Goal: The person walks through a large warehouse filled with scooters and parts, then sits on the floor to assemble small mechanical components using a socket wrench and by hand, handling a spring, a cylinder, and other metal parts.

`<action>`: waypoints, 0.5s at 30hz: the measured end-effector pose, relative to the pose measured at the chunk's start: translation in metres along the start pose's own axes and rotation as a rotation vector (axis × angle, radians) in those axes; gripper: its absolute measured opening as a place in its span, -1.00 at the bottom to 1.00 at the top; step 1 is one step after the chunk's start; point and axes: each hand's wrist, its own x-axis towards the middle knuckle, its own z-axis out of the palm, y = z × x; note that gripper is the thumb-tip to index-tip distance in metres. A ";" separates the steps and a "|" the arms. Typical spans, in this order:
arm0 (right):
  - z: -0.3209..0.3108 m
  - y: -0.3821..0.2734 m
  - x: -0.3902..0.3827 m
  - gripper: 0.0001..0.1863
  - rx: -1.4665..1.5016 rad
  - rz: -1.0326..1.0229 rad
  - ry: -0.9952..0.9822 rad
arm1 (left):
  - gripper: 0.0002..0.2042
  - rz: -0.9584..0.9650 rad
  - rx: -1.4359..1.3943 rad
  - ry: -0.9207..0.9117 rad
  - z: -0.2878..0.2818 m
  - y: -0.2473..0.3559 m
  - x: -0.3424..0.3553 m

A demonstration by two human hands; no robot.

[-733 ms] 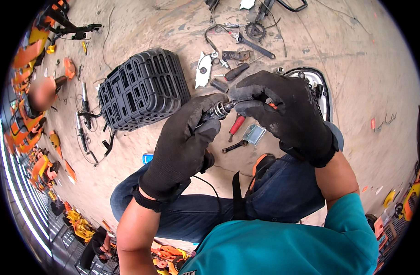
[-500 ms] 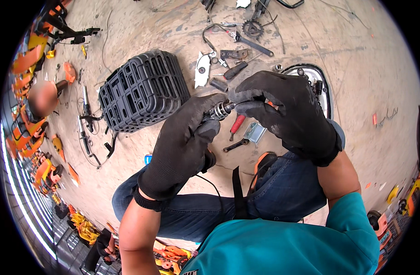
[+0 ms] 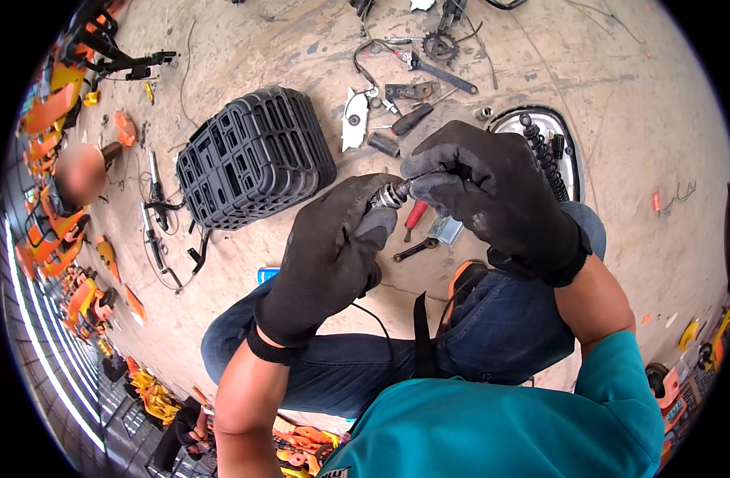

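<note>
Head view: right of the black crate (image 3: 261,155), left hand (image 3: 321,251) and right hand (image 3: 504,199) clamp fingers (image 3: 432,162) on a metal fitting (image 3: 390,196).

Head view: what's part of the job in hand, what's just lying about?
In hand:
- silvery metal part, between left hand and right hand

Apparently lying about:
- black crate
- red-handled tool
- black-handled tool
- spring shock absorber

Whether the tools serve this job: can't tell.

And the gloved right grip (image 3: 496,199) hides one end of the metal part (image 3: 391,196), the left grip (image 3: 321,247) covers the other; clear box (image 3: 446,232), partly tucked behind the right; black bar (image 3: 504,3), chopped by the top edge; blue thing (image 3: 267,274), too hidden to name.
</note>
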 end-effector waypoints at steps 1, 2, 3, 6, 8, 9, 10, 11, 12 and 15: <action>0.001 0.001 -0.001 -0.86 0.029 -0.005 0.010 | -0.73 -0.017 -0.013 -0.003 0.000 0.001 0.000; 0.001 0.000 -0.001 -0.87 0.037 0.004 0.009 | -0.73 -0.017 -0.015 0.003 0.001 0.001 -0.001; 0.002 -0.003 -0.001 -0.87 0.045 0.013 0.008 | -0.72 -0.016 -0.017 0.007 0.001 0.001 -0.002; 0.001 -0.002 -0.002 -0.84 0.086 0.058 -0.010 | -0.71 0.032 0.017 0.032 0.005 -0.004 -0.001; 0.004 0.001 -0.003 -0.84 0.114 0.068 0.022 | -0.71 0.160 0.150 0.089 0.008 -0.014 0.004; 0.008 0.002 -0.002 -0.86 0.126 0.061 0.063 | -0.72 0.181 0.183 0.107 0.009 -0.014 0.004; 0.009 0.002 -0.002 -0.87 0.138 0.053 0.103 | -0.72 0.204 0.217 0.128 0.010 -0.013 0.006; 0.008 0.002 -0.002 -0.87 0.102 0.051 0.078 | -0.72 0.162 0.190 0.128 0.012 -0.009 0.004; 0.004 0.001 -0.001 -0.86 0.065 0.048 0.051 | -0.73 0.119 0.165 0.129 0.012 -0.005 0.003; 0.004 -0.001 -0.002 -0.86 0.106 0.061 0.035 | -0.73 -0.091 0.006 0.016 0.003 0.010 0.006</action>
